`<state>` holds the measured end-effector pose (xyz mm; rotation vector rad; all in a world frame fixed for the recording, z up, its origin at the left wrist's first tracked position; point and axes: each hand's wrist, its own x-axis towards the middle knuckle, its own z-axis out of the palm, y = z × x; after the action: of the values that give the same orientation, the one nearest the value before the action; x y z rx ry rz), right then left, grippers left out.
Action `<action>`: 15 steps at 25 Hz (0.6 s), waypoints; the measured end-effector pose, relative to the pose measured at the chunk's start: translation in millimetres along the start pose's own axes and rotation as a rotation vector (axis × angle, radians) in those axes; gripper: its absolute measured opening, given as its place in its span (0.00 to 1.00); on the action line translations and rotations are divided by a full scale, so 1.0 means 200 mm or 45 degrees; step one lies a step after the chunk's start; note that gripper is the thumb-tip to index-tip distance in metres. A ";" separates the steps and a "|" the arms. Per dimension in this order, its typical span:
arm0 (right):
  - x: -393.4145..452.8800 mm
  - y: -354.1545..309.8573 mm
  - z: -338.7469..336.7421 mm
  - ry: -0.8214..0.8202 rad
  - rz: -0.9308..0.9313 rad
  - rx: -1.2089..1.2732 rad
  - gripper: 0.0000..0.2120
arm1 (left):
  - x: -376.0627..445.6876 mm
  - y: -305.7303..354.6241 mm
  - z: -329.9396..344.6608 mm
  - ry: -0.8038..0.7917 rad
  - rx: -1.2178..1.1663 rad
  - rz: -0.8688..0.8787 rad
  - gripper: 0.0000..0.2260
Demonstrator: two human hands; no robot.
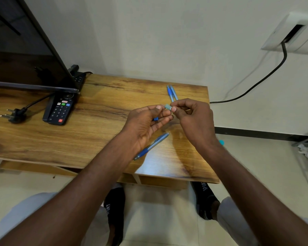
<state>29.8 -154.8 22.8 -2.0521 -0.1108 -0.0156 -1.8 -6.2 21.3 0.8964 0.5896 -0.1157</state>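
Note:
Both hands meet above the right part of a wooden table (100, 110). My right hand (192, 118) pinches a small light-blue pen part (168, 106) between thumb and forefinger. My left hand (146, 121) holds the other end of it with its fingertips, and a small dark-blue piece (156, 118) sits inside its curled fingers. One blue pen (152, 145) lies on the table under my left wrist. Two more blue pens (171, 93) lie side by side beyond my hands.
A black remote (60, 109) lies under the corner of a dark screen (25, 50) at the left. A loose plug (13, 114) and its cable rest near it. A black cable (256, 84) runs from a wall box (290, 32) at the right. My feet are below the table edge.

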 end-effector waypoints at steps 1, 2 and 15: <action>0.00 0.00 0.00 0.000 0.002 -0.001 0.07 | 0.00 0.00 0.00 0.000 0.000 0.001 0.08; 0.00 0.00 0.00 0.001 0.005 -0.002 0.06 | 0.00 0.00 0.00 -0.002 -0.003 0.002 0.09; 0.01 0.01 0.00 -0.041 0.042 0.010 0.05 | 0.01 0.02 -0.02 -0.001 0.087 0.061 0.10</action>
<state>31.6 -155.6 20.4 -2.0467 -0.0972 0.0382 -0.4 -0.9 20.5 0.9761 0.5662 -0.0934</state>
